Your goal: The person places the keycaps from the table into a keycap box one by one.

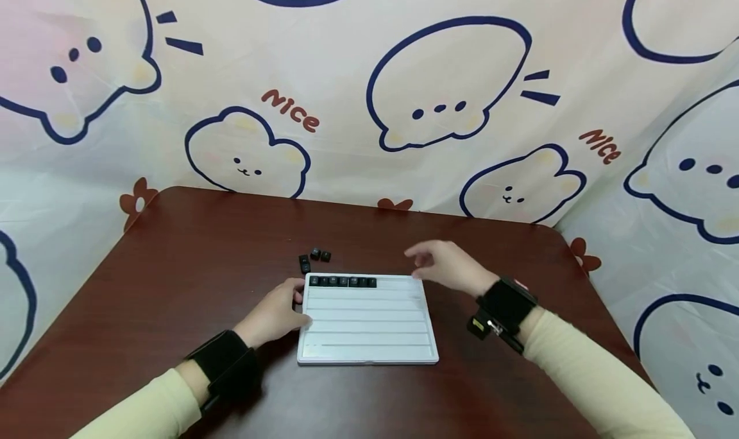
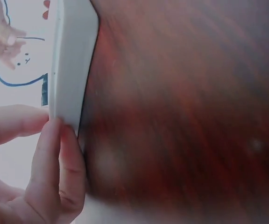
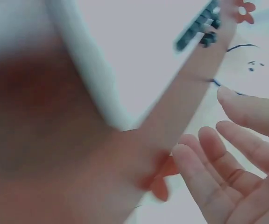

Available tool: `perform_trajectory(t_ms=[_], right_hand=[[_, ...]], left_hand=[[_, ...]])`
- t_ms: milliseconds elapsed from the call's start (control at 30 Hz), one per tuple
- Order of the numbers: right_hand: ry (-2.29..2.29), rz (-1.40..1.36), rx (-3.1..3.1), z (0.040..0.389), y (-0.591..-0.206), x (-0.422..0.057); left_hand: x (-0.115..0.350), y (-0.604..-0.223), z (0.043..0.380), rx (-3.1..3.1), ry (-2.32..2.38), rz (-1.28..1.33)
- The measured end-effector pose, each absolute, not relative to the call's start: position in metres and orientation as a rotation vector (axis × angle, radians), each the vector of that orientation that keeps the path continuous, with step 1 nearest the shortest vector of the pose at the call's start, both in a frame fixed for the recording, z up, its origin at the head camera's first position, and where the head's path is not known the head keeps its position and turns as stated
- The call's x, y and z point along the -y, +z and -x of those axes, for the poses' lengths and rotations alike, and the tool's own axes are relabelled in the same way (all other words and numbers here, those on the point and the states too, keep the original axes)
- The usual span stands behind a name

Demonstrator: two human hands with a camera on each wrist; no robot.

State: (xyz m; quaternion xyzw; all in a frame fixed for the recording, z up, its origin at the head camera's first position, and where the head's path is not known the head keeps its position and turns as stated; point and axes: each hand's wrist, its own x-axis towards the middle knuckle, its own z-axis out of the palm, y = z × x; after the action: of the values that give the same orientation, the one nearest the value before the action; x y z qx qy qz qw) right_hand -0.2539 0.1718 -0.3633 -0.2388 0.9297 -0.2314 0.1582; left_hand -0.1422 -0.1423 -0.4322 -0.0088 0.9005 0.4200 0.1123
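A flat white ridged tray [image 1: 369,327] lies on the table, with a row of black keycaps [image 1: 343,282] along the left part of its far edge. My left hand [image 1: 276,314] holds the tray's left side; in the left wrist view its fingers [image 2: 46,163] and thumb pinch the edge. Several loose black keycaps [image 1: 315,253] lie just beyond the tray's far left corner. Off the far right corner, my right hand [image 1: 447,264] hovers with nothing in it. Its fingers [image 3: 197,172] are spread and loosely bent in the right wrist view.
The dark reddish-brown table [image 1: 231,246] runs back to a white cloth backdrop [image 1: 340,54] printed with cartoon bears. More of the cloth hangs along the left and right sides. Both wrists carry black straps, the right one [image 1: 505,307] with a small device.
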Motion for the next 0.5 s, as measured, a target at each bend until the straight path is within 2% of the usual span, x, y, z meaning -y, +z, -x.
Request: perform_trajectory(t_ms=[200, 500], right_hand=[[-0.650, 0.789, -2.633, 0.275, -0.354, -0.112], [-0.602, 0.836, -2.593, 0.289, -0.384, -0.043]], left_hand=[[0.140, -0.434, 0.148, -2.570, 1.291, 0.058], [0.141, -0.433, 0.151, -2.412, 1.428, 0.139]])
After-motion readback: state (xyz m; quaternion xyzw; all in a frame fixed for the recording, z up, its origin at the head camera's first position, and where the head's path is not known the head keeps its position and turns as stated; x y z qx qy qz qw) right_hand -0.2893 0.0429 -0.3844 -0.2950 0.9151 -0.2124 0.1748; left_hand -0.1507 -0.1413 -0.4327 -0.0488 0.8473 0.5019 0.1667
